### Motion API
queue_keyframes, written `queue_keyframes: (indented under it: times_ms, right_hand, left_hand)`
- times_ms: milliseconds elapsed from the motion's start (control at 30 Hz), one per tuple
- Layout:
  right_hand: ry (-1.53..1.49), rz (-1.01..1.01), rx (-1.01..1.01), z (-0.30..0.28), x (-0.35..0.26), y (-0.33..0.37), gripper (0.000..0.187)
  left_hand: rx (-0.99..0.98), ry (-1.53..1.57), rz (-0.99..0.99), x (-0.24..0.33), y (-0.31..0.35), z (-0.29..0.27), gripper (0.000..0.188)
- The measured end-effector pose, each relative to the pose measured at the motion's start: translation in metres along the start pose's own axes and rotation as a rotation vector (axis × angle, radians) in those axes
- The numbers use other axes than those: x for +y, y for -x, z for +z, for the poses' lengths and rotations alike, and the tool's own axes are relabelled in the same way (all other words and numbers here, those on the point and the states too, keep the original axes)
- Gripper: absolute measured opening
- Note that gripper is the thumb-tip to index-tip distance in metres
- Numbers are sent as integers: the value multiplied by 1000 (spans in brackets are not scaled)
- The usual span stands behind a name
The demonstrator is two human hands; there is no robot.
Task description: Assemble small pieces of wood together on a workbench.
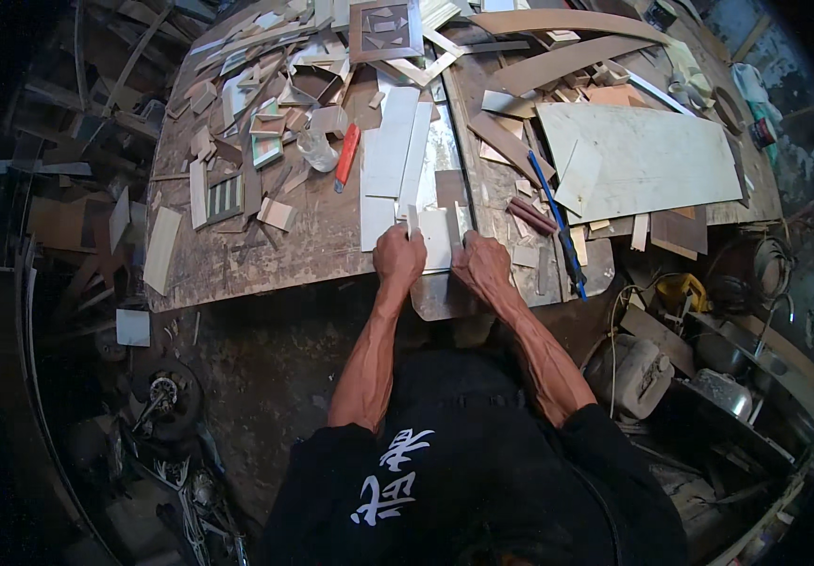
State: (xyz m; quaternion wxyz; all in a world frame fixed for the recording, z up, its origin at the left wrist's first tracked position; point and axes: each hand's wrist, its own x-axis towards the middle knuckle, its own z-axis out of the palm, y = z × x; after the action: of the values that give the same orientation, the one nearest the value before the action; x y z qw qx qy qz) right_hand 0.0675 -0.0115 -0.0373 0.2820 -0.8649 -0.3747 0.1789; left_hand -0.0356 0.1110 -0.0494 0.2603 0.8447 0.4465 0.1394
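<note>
Pinching a pale strip (413,220) in the left hand (399,253), a slim strip (456,226) in the right hand (482,260). Held upright beside a white board (437,249) on the table (260,259), probably for steadiness.

The bare left hand (398,254) and bare right hand (483,260), their fingertips hidden, cover the lower ends of the thin pale strips (413,220) they hold. The view's lower edge cuts off the black short-sleeved shirt (482,472).

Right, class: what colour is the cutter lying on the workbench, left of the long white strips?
Mostly red; the cutter shows best in the head view.
</note>
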Motion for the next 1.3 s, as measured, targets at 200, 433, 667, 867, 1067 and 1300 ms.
queue_keyframes:
  times_ms: [200,433,667,867,1067,1300]
  right_hand:
    - [-490,132,-102,-11,-1,6,29]
    - [-726,240,-200,-19,-9,14,30]
    - [-810,277,-238,-10,3,16,30]
    - [-872,300,-230,-11,1,19,27]
    - [-783,249,-251,-8,10,19,34]
    - [-244,114,96,-12,13,13,35]
  left_hand:
    - [-315,1044,-386,-17,-1,-2,26]
    - [-407,1108,-386,-5,6,-8,29]
    - [-438,1146,-356,-12,9,-3,33]
    - [-476,1168,-332,-16,12,3,38]
    - [-466,1083,-306,-17,11,5,36]
    - [-69,433,-96,-15,4,-1,32]
